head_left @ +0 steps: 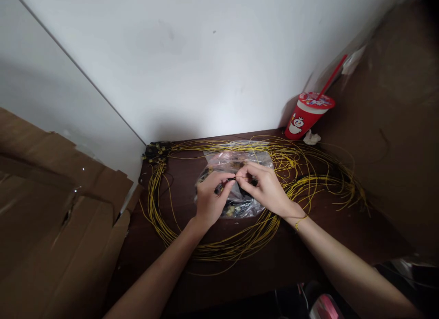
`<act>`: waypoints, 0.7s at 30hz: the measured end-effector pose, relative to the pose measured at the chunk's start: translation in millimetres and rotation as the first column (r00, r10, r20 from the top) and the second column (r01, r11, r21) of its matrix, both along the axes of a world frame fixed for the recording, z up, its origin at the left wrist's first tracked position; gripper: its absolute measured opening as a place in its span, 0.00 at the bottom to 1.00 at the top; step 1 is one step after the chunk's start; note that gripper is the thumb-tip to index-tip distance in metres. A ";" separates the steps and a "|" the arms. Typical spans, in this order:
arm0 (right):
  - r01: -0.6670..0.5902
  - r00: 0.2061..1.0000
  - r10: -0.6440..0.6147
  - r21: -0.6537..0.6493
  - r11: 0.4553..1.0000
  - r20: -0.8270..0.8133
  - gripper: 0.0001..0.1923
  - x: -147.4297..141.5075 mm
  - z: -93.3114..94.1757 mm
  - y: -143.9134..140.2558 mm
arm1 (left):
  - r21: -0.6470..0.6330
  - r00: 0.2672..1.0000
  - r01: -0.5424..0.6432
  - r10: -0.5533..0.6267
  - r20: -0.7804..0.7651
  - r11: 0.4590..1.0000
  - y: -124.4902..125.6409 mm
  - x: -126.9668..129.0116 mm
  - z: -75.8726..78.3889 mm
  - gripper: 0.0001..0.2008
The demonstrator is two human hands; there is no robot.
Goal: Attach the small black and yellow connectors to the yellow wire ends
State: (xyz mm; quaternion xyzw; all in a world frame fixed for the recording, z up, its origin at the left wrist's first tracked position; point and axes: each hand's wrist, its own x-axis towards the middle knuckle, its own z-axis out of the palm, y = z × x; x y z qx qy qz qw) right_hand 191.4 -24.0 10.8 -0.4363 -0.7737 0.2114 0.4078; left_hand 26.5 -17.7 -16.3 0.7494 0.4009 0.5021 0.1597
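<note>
Pinching a small dark part [235, 178] between them, the left hand [210, 201] and right hand [265, 189] meet fingertip to fingertip above a clear plastic bag [236, 162] at the centre of the dark wooden table [260, 264]. Both hands are closed on the part, thumbs against forefingers; what kind of part it is cannot be told, being too small and dim. The bag lies inside a broad loop of yellow wires [236, 246] that rings it from 7 o'clock round to 3 o'clock, with a cluster of dark connectors [156, 152] at 10 o'clock where the wires gather. The step in hand appears to be fitting or sorting a fine piece taken from the bag; the next move probably calls for a steady two-handed grip and close aim, since the piece is tiny and the light poor. A red paper cup [306, 116] with a straw stands at 1 o'clock; it bears a white cartoon figure, but no writing on it is legible. Flattened cardboard [51, 209] lies at 9 o'clock.
</note>
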 end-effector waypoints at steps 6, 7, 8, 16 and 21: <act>0.042 0.999 -0.042 0.024 0.999 -0.024 0.07 -1.0 0.6 0.3 | -0.104 0.998 -0.002 0.009 0.066 0.995 0.5 0.7 -1.7 0.04; 0.048 0.999 -0.047 0.023 0.999 -0.024 0.06 -1.2 0.8 0.2 | -0.114 0.997 -0.002 0.011 0.075 0.993 0.9 0.4 -2.3 0.04; 0.055 0.998 -0.054 0.024 0.998 -0.026 0.06 -1.4 1.0 0.1 | -0.123 0.996 -0.007 0.017 0.082 0.992 1.3 0.1 -2.9 0.04; 0.130 0.988 -0.128 0.024 0.991 -0.092 0.05 1.3 0.7 1.4 | -0.158 0.981 -0.015 0.046 0.189 0.987 5.8 -3.0 -5.9 0.04; 0.112 0.990 -0.108 0.042 0.993 -0.088 0.06 -1.2 0.4 0.8 | -0.190 0.985 0.064 -0.031 0.171 0.980 5.2 -4.1 -3.4 0.05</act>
